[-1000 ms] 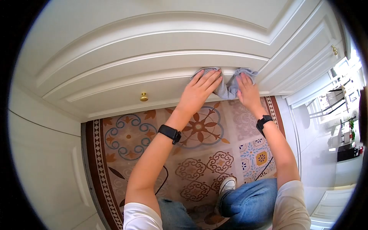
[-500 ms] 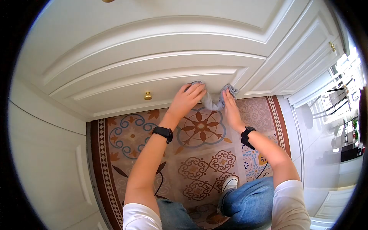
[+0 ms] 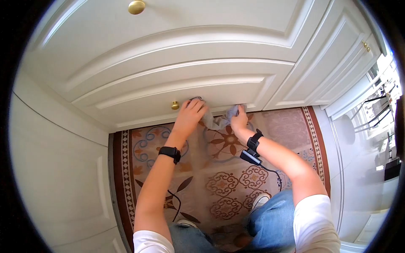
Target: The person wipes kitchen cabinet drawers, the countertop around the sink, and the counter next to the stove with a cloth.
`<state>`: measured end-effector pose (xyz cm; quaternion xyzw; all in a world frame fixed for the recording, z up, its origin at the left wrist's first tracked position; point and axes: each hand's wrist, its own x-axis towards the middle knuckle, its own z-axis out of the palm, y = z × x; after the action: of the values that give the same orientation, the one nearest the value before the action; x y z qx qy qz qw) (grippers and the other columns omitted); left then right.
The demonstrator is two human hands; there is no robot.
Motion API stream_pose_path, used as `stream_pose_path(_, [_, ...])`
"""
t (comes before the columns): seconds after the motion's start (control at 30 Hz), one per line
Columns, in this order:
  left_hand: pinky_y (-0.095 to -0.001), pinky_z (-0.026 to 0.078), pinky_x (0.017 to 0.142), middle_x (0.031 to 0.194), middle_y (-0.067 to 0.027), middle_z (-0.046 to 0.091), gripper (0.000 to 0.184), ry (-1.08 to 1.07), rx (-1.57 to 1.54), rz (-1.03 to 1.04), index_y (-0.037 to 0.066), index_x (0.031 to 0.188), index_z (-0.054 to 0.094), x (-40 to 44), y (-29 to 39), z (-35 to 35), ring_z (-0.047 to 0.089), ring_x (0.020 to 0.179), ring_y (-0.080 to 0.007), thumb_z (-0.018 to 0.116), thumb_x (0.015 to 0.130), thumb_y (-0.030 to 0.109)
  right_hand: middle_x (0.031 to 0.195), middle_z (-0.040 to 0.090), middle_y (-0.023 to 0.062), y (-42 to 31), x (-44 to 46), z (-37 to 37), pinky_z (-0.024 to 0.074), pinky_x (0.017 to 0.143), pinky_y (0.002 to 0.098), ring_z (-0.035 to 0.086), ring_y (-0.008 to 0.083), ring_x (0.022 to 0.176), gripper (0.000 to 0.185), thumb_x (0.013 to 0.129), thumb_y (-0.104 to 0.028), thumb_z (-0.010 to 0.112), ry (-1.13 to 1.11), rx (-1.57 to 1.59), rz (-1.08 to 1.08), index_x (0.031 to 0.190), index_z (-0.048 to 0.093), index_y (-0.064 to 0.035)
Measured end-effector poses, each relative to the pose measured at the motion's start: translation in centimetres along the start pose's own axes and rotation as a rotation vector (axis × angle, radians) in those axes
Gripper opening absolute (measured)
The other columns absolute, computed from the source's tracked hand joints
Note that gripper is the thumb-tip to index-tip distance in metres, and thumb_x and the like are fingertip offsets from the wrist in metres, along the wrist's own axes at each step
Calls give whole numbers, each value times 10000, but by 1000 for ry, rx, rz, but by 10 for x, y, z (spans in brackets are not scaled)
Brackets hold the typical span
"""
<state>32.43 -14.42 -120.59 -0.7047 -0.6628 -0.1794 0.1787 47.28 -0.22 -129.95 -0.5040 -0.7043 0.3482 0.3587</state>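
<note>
**Grey cloth, one, held in two hands at a cream drawer front**

Item: soft grey fabric cloth, at the bottom of a cream panelled drawer front, above a patterned floor covering in brown, beige and blue. Long axis: sideways, roughly along the drawer's lower edge, sagging between its bunched ends; no distinct front or tip.

Left hand: fingers bent over the cloth's left end, just beside a round brass knob. Right hand: closed on the right end, thumb side uppermost, some fingers hidden.

Changes from the earlier frames: cloth and both hands shifted left along the drawer front, nearer the knob; a small black device with a cable now shows beside the right wrist.

Count: one cloth; two hands; two black wristbands, one per wrist; four brass knobs, being one on the drawer, one above and two at far right; two pale shoes, partly visible.
</note>
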Motion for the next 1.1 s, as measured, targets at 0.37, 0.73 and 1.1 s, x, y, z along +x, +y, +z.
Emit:
stream_pose_path(0.37, [-408,379,868,997,-87,560,270,220,48,-301,62,945,577,-25,-35,-44,498,980,-283,517,696,-23,1202,538,230,-66,-33,38,398,936,311,534,301,1113,512,717,88,431,-630,554,6,1224,492,40])
stream_pose_path(0.73, [-386,399,797,955,-123,561,337,708,0,-370,32,981,562,20,-35,-88,500,890,-306,487,677,-91,1223,536,190,-222,5,-69,417,937,292,521,308,1138,468,758,143,398,-20,611,-954,1159,574,-21])
stream_pose_path(1.1, [-422,280,1032,1307,-107,451,521,695,229,-246,76,1248,491,69,-26,-91,382,1244,-282,500,744,-54,1396,373,149,-247,70,-108,164,1066,493,334,287,1301,501,868,-145,522,520,2,-1288,1344,391,-61])
